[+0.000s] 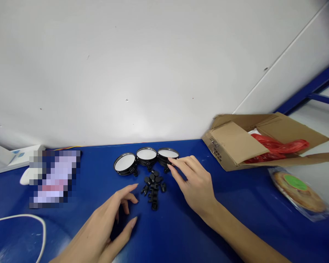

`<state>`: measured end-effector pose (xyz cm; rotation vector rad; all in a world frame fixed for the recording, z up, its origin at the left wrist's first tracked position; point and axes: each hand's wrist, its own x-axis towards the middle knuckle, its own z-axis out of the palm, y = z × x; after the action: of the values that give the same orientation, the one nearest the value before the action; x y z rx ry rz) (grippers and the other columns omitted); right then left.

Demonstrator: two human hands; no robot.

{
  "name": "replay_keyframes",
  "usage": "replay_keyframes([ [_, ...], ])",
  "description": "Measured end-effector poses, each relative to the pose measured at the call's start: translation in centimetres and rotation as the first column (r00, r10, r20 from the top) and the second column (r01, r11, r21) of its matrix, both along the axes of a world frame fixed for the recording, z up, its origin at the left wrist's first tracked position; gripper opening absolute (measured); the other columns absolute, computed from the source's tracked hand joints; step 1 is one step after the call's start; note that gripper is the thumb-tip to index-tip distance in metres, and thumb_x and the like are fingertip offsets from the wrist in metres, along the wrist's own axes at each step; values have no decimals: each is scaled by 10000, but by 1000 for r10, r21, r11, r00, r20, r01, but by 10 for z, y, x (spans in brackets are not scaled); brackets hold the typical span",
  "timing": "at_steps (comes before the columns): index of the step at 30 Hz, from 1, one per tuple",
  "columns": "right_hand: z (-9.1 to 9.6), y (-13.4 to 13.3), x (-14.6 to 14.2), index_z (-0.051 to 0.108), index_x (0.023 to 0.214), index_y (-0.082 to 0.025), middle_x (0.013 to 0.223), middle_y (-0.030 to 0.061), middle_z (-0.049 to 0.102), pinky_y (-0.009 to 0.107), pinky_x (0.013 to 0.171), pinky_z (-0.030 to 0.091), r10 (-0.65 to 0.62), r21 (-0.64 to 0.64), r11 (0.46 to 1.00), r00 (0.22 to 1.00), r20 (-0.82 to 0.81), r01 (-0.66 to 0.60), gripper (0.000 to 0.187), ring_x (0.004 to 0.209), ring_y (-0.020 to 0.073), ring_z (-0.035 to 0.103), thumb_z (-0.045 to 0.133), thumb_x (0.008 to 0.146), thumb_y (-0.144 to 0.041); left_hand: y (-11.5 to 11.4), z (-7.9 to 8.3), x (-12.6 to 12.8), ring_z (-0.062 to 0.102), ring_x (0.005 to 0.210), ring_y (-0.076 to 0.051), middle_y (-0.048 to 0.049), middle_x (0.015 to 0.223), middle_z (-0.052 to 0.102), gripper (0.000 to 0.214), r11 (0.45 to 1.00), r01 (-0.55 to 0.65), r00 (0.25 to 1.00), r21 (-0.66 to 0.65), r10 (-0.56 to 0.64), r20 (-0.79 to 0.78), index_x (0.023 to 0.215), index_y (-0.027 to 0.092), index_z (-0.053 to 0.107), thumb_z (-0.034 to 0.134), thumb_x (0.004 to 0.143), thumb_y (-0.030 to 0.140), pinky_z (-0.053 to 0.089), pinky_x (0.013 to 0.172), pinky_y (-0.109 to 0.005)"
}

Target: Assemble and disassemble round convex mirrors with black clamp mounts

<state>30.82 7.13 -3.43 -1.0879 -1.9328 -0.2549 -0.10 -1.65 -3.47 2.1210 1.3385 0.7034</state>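
Three round mirrors with black rims lie in a row on the blue table top [93,233], and each looks like a small stack. They are the left mirror [125,163], the middle mirror [146,155] and the right mirror [167,153]. Just below them lies a loose pile of small black plastic fittings [153,186]. My right hand [194,182] reaches in from the lower right, its fingertips against the black rim of the right mirror. My left hand [109,215] rests beside the pile, fingers curved and apart, holding nothing.
A cardboard box [233,144] with open flaps and a red plastic bag [276,146] stands at the right. A round wrapped package [297,191] lies below it. A white power strip [5,159], a pixelated object [55,179] and a white cable [22,219] lie at the left, against a white wall.
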Motion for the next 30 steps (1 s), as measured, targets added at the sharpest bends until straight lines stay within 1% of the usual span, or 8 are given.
replay_keyframes([
  [4, 3, -2, -1, 788, 1270, -207, 1019, 60, 819, 342, 801, 614, -5, -4, 1000, 1000, -19, 5, 193, 919, 215, 750, 697, 1135, -103, 0, 1, -1, 848, 963, -202, -19, 1331, 811, 586, 1000, -3, 1000, -23, 3, -4, 1723, 480, 423, 624, 1175, 428, 749, 849, -294],
  [6, 5, -3, -1, 783, 1269, -198, 1008, 61, 810, 342, 795, 604, 7, -6, 1000, 1000, -28, -7, 209, 905, 213, 737, 678, 1130, -82, 1, 3, -1, 842, 987, -210, -19, 1317, 812, 568, 1000, 9, 1000, -15, -9, 0, 1711, 468, 448, 632, 1176, 417, 747, 863, -295],
  [9, 8, -7, -1, 782, 1255, -177, 967, 56, 781, 330, 771, 586, 53, -7, 999, 998, -27, -54, 210, 857, 194, 717, 663, 1125, -64, 3, 8, -2, 813, 1186, -251, -47, 1383, 786, 481, 998, 32, 999, 58, -31, -23, 1663, 433, 539, 608, 1194, 348, 725, 1009, -338],
  [13, 10, -15, -3, 775, 1272, -173, 836, -7, 730, 288, 657, 526, 182, -22, 983, 983, 28, -181, 218, 690, 134, 669, 642, 1134, -68, 7, 12, -4, 664, 1483, -328, -84, 1610, 657, 402, 972, -31, 997, 232, 48, -68, 1574, 393, 636, 587, 1193, 277, 620, 1236, -486],
  [17, 9, -22, -7, 754, 1264, -169, 820, -30, 752, 291, 632, 496, 332, -79, 942, 941, 71, -327, 211, 624, 110, 646, 604, 1146, -76, 12, 12, -8, 471, 1678, -414, -78, 1870, 433, 559, 972, -46, 986, 232, 81, -146, 1728, 424, 508, 628, 1183, 378, 518, 1324, -673],
  [20, 8, -26, -9, 743, 1263, -173, 811, -32, 753, 293, 627, 487, 369, -108, 926, 926, 73, -361, 214, 622, 114, 650, 580, 1158, -85, 17, 11, -10, 405, 1735, -430, -72, 1924, 378, 639, 977, -42, 981, 209, 80, -174, 1804, 442, 397, 606, 1201, 418, 445, 1351, -755],
  [24, 6, -28, -9, 741, 1256, -163, 781, -35, 732, 292, 621, 491, 413, -137, 905, 908, 70, -402, 207, 609, 121, 639, 579, 1155, -81, 19, 4, -11, 385, 1763, -409, -65, 1936, 380, 668, 977, -59, 981, 204, 95, -170, 1825, 435, 366, 610, 1204, 453, 398, 1388, -751],
  [30, 7, -31, -13, 746, 1222, -153, 744, -46, 703, 295, 586, 472, 451, -159, 884, 891, 42, -440, 204, 568, 122, 598, 583, 1143, -61, 18, -3, -13, 364, 1793, -387, -70, 1960, 357, 726, 973, -65, 978, 219, 106, -179, 1872, 407, 322, 605, 1207, 471, 429, 1392, -713],
])
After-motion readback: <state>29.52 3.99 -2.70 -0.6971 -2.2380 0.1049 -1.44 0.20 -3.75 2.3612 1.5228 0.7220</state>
